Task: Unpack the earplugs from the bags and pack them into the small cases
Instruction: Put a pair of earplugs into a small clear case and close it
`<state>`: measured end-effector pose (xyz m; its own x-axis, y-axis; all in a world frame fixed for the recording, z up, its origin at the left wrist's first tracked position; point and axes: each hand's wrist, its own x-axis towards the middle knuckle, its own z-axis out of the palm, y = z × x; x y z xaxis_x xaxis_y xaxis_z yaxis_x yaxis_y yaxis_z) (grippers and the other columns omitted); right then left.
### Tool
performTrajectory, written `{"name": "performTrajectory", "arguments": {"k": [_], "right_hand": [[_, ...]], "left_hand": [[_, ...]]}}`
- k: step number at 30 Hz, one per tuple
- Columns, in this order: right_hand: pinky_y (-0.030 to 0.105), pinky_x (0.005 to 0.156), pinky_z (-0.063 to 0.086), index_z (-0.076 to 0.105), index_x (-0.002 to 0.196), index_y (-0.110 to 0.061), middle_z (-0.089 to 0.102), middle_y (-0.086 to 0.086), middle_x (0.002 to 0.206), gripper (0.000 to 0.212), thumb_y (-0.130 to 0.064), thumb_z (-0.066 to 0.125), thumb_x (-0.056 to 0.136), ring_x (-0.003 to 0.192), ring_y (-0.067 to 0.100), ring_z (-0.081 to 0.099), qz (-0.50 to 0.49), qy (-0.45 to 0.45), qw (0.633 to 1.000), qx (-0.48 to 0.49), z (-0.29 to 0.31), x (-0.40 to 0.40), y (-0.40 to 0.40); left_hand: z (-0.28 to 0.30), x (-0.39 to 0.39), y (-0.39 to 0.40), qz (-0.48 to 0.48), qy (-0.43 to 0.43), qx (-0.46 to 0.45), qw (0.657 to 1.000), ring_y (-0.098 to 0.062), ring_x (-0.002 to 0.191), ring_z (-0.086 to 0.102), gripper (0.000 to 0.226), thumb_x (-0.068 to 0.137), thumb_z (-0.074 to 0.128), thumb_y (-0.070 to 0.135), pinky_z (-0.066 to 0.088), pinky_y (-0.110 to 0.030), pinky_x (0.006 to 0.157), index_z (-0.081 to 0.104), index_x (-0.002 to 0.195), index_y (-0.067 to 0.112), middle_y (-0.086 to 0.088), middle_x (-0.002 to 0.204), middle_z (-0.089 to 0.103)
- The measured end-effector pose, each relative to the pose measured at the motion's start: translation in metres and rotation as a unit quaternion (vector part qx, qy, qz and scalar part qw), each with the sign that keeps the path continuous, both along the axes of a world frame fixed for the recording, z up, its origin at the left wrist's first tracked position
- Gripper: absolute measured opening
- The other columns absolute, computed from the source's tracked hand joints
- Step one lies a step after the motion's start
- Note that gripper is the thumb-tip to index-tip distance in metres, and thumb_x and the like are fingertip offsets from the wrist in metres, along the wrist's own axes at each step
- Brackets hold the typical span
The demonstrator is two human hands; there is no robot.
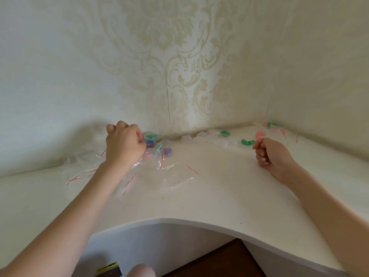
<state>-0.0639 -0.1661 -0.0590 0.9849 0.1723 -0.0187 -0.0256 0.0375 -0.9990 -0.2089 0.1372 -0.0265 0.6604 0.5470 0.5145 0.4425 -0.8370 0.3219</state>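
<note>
The left hand reaches out to the middle left of the frame, forearm stretched diagonally from the lower left corner, knuckles up and fingers curled; its fingertips meet at a small clear case with a green earplug inside, so this grip appears to pinch the case, though the contact is partly hidden by the hand itself. Just right of that hand lie more small cases holding blue, green and purple pieces, close to the wall. Beneath and around the left wrist, empty clear bags with red seal strips are spread over the white bench. The right hand rests on the bench at the middle right, forearm coming in from the lower right edge, fingers curled into a fist; whether this grip holds anything cannot be told. Behind it, toward the upper right corner of the bench, loose green earplugs and pink ones lie among unopened bags and clear empty cases.
</note>
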Motion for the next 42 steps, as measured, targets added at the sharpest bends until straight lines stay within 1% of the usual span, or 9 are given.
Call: {"name": "performTrajectory", "arguments": {"k": [5, 10, 16, 18, 22, 27, 31, 36, 42], "right_hand": [[0.020, 0.041, 0.016, 0.058, 0.084, -0.013, 0.033, 0.000, 0.054, 0.025, -0.005, 0.037, 0.096, 0.041, 0.010, 0.024, -0.017, -0.075, 0.995, -0.060, -0.007, 0.002, 0.002], [0.020, 0.043, 0.023, 0.053, 0.101, -0.012, 0.039, 0.002, 0.061, 0.017, -0.011, 0.036, 0.101, 0.045, 0.010, 0.033, -0.028, -0.101, 0.993, -0.051, -0.011, 0.005, -0.001], [0.019, 0.040, 0.027, 0.055, 0.101, -0.013, 0.044, 0.001, 0.061, 0.023, -0.008, 0.033, 0.101, 0.045, 0.010, 0.032, -0.043, -0.134, 0.984, -0.110, -0.016, 0.015, -0.002], [0.018, 0.038, 0.025, 0.055, 0.102, -0.011, 0.040, 0.002, 0.059, 0.023, -0.009, 0.031, 0.101, 0.047, 0.011, 0.029, -0.047, -0.120, 0.987, -0.100, -0.015, 0.018, -0.001], [0.018, 0.037, 0.024, 0.056, 0.100, -0.011, 0.039, 0.002, 0.059, 0.021, -0.011, 0.035, 0.100, 0.048, 0.013, 0.030, -0.063, -0.098, 0.989, -0.092, -0.015, 0.023, 0.003], [0.021, 0.048, 0.030, 0.061, 0.096, -0.013, 0.045, -0.013, 0.059, 0.015, -0.021, 0.049, 0.096, 0.048, 0.007, 0.038, -0.088, -0.139, 0.974, -0.155, -0.016, 0.027, 0.003], [0.023, 0.042, 0.030, 0.064, 0.093, -0.015, 0.043, -0.010, 0.050, 0.020, -0.032, 0.052, 0.094, 0.035, 0.010, 0.034, -0.063, -0.118, 0.981, -0.142, -0.014, 0.026, -0.001], [0.022, 0.040, 0.029, 0.065, 0.089, -0.014, 0.040, -0.011, 0.044, 0.022, -0.028, 0.050, 0.097, 0.036, 0.010, 0.031, -0.023, -0.143, 0.977, -0.155, -0.013, 0.022, -0.003], [0.023, 0.042, 0.028, 0.060, 0.080, -0.017, 0.040, -0.006, 0.053, 0.025, -0.028, 0.047, 0.099, 0.042, 0.013, 0.032, -0.030, -0.135, 0.983, -0.120, -0.013, 0.023, -0.002]], "left_hand": [[0.003, 0.043, -0.058, -0.138, -0.035, 0.040, 0.989, -0.032, 0.109, 0.041, 0.018, 0.083, 0.055, 0.011, 0.038, -0.036, 0.084, 0.066, 0.096, 0.015, -0.009, 0.108, 0.057], [-0.019, 0.109, -0.132, -0.313, 0.039, 0.091, 0.945, -0.025, 0.120, 0.043, 0.033, 0.089, 0.049, 0.010, 0.037, -0.034, 0.095, 0.058, 0.121, 0.010, -0.006, 0.125, 0.054], [-0.051, 0.164, -0.166, -0.314, 0.121, 0.142, 0.931, -0.024, 0.143, 0.017, 0.052, 0.097, 0.035, 0.009, 0.013, -0.036, 0.114, 0.025, 0.148, 0.012, -0.010, 0.154, 0.025], [-0.055, 0.170, -0.162, -0.321, 0.117, 0.143, 0.929, -0.025, 0.142, 0.020, 0.051, 0.096, 0.034, 0.010, 0.012, -0.037, 0.115, 0.030, 0.147, 0.016, -0.009, 0.150, 0.034], [-0.051, 0.172, -0.149, -0.363, 0.086, 0.075, 0.925, -0.029, 0.124, 0.044, 0.043, 0.090, 0.043, 0.003, 0.031, -0.033, 0.104, 0.054, 0.130, 0.013, -0.013, 0.129, 0.055], [-0.052, 0.171, -0.155, -0.375, 0.028, 0.066, 0.924, -0.028, 0.118, 0.048, 0.038, 0.092, 0.053, 0.016, 0.024, -0.037, 0.108, 0.049, 0.130, 0.015, -0.007, 0.130, 0.050], [-0.043, 0.163, -0.168, -0.409, -0.088, 0.003, 0.908, -0.023, 0.105, 0.054, 0.041, 0.084, 0.066, 0.019, 0.039, -0.030, 0.087, 0.051, 0.121, 0.010, -0.006, 0.120, 0.050], [-0.043, 0.159, -0.172, -0.437, -0.093, -0.029, 0.894, -0.022, 0.105, 0.055, 0.045, 0.081, 0.072, 0.019, 0.043, -0.030, 0.086, 0.057, 0.121, 0.006, -0.007, 0.118, 0.052], [-0.043, 0.161, -0.170, -0.444, -0.101, -0.074, 0.887, -0.015, 0.097, 0.054, 0.047, 0.077, 0.074, 0.010, 0.036, -0.017, 0.083, 0.060, 0.122, 0.007, -0.006, 0.112, 0.055]]}}
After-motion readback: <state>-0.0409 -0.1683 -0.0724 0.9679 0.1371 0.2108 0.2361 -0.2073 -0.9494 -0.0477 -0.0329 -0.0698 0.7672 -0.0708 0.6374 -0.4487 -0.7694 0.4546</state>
